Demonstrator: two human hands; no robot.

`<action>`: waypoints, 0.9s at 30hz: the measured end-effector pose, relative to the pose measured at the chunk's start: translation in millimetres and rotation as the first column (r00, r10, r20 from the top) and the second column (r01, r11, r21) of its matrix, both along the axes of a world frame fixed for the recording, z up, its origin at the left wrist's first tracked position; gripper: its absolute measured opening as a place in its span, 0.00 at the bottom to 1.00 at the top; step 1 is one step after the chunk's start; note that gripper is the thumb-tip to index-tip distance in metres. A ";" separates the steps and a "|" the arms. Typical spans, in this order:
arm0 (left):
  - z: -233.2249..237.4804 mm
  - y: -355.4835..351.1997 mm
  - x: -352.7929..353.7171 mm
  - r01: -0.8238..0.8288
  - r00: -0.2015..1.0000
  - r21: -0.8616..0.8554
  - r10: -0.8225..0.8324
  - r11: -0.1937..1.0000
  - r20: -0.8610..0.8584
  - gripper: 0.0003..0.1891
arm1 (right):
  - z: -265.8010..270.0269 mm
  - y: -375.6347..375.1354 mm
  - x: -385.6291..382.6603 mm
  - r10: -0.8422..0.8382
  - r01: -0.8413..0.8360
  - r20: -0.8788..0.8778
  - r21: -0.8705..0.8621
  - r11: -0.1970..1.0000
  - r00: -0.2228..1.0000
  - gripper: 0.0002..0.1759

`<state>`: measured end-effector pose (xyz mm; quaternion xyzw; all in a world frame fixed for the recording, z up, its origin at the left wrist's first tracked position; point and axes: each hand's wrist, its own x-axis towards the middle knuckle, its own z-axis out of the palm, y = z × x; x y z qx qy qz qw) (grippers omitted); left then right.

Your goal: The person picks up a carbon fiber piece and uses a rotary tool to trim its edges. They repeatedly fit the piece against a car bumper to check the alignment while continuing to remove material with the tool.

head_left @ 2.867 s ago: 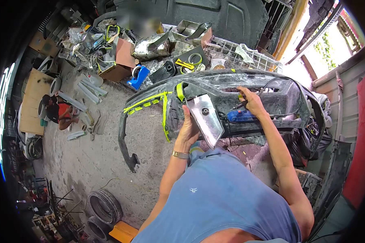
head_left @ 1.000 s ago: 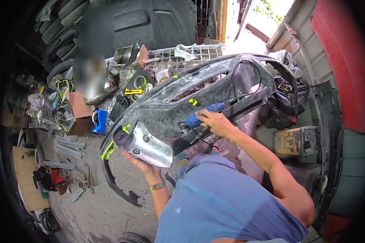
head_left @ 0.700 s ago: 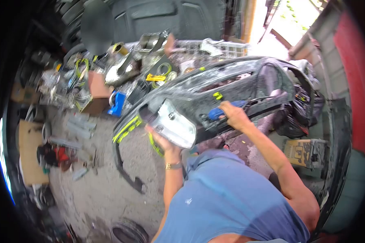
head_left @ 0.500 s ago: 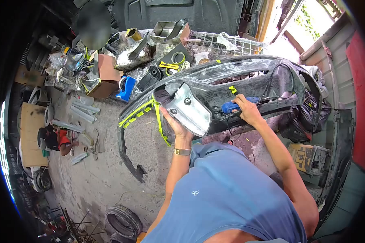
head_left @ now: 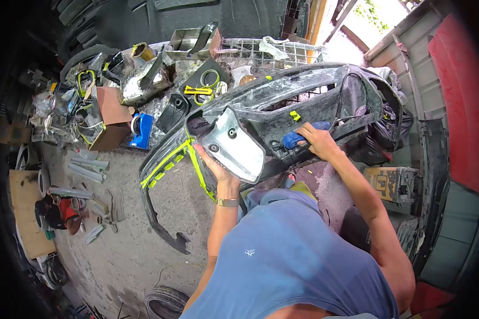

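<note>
My left hand [head_left: 218, 169] is closed on the lower left edge of a silver-grey moulded car trim piece [head_left: 239, 151] with two dark round holes, held up in front of the bumper. My right hand [head_left: 320, 141] is wrapped over a blue hand power tool [head_left: 292, 140], hiding its middle. This tool is at the surface of a large dark car bumper [head_left: 271, 118], scuffed with whitish sanding marks. Yellow-green masking tape [head_left: 167, 162] runs along the bumper's left end, and a small tape piece [head_left: 295, 115] sticks near my right hand.
Behind the bumper, a cluttered bench holds a metal box [head_left: 189, 47], tape rolls [head_left: 209, 78], a blue tape dispenser [head_left: 141, 130] and a cardboard box [head_left: 113, 114]. Another person [head_left: 64, 213] is low at the left. A tire [head_left: 167, 303] lies on the floor; black bags [head_left: 375, 149] sit right.
The whole scene has shifted left in view as the camera turned. Both hands keep their holds; my right hand now covers more of the blue tool's middle.
</note>
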<state>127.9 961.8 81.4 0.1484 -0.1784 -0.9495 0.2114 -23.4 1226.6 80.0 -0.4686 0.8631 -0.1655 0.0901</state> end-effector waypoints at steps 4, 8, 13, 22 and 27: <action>-1.3 4.0 -0.3 0.001 0.999 0.005 -0.001 1.000 -0.033 0.47 | 8.1 10.1 18.4 0.002 -0.012 -0.066 -0.144 0.989 0.998 0.31; 0.8 23.8 -7.2 -0.195 0.966 -0.011 0.194 0.981 0.171 0.45 | 67.4 2.4 49.2 -0.121 0.122 0.024 -0.306 0.944 0.992 0.28; 13.8 54.0 -10.7 -0.253 0.942 -0.064 0.261 0.965 0.210 0.43 | 62.8 28.2 57.3 0.031 0.001 0.106 -0.285 0.958 0.994 0.18; 41.3 87.1 -19.2 -0.374 0.886 -0.184 0.408 0.909 0.218 0.38 | 57.1 27.5 45.4 0.028 0.030 0.156 -0.354 0.935 0.987 0.18; 42.0 88.1 -16.6 -0.399 0.864 -0.185 0.436 0.898 0.253 0.39 | 53.0 14.1 42.9 0.058 -0.010 0.119 -0.369 0.929 0.991 0.13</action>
